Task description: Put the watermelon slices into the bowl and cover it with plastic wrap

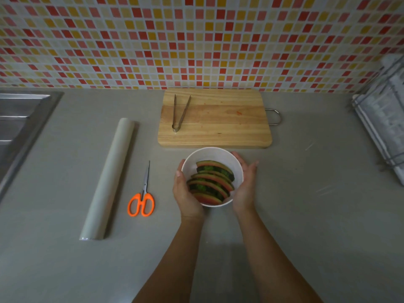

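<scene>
A white bowl (209, 155) sits in the middle of the grey worktop (306, 215), just in front of a wooden cutting board (218, 121). I cannot tell if the bowl rests on the worktop or is lifted a little. The watermelon slices (212, 182) are inside the bowl. They lie stacked one over the other, with green skin and red edges showing.

The left hand (185, 193) cups the left side of the bowl. Its grip is closed around the bowl, with the thumb up by the rim. The right hand (246, 186) cups the right side. Its grip is closed around the bowl too, with the fingers curled round the far edge.

The bowl has no cover on it. A long roll of plastic wrap (109, 178) lies on the worktop, well to the left of the bowl. Scissors (143, 197) with orange handles lie between the roll and the bowl, touching neither.

Metal tongs (179, 112) lie on the left part of the cutting board. A metal sink (17, 123) is at the far left. A rack (384, 127) stands at the far right. The wall (196, 40) behind has small red, yellow and pink tiles.
</scene>
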Motion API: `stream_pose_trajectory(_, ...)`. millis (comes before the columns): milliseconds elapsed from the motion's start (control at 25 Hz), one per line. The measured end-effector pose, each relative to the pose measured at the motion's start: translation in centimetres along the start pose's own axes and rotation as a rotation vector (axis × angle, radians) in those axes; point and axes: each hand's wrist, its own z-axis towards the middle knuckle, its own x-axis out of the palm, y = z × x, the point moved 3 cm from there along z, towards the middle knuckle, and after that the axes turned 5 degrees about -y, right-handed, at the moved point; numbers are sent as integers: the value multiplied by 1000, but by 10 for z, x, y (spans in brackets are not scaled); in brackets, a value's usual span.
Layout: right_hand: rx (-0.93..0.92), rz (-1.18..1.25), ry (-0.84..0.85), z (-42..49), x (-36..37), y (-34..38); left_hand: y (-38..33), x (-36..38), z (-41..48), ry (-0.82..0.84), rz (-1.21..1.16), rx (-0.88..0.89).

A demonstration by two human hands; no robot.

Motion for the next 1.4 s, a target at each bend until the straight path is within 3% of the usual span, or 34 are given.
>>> stream_pose_trajectory(160,-73,-217,167,-3,-31,14,-23,-17,9,319,171,-21)
stream_pose_trajectory(280,-116,-508,403,-9,-60,16,-53,-40,25,437,655,51)
stream_pose_trajectory(360,-193,-715,551,-17,-59,16,-62,-46,30,651,983,60)
stream_pose_trajectory(480,-317,-738,515,-17,-40,19,-65,-36,31,799,1284,235)
stream_pose_trajectory(600,-429,-833,395,-12,-33,24,-66,-26,28,768,1300,431)
stream_pose_trajectory(720,-503,-1028,327,-11,-35,26,-64,-28,29,759,1301,515)
stream_pose_trajectory(800,-500,-1015,335,-10,-34,26,-64,-28,31,757,1317,552)
stream_pose_trajectory(1120,-493,-974,369,11,-23,35,-72,-16,44,688,1348,596)
stream_pose_trajectory(1400,-474,-1061,412,15,-28,32,-68,-22,51,697,1356,480)
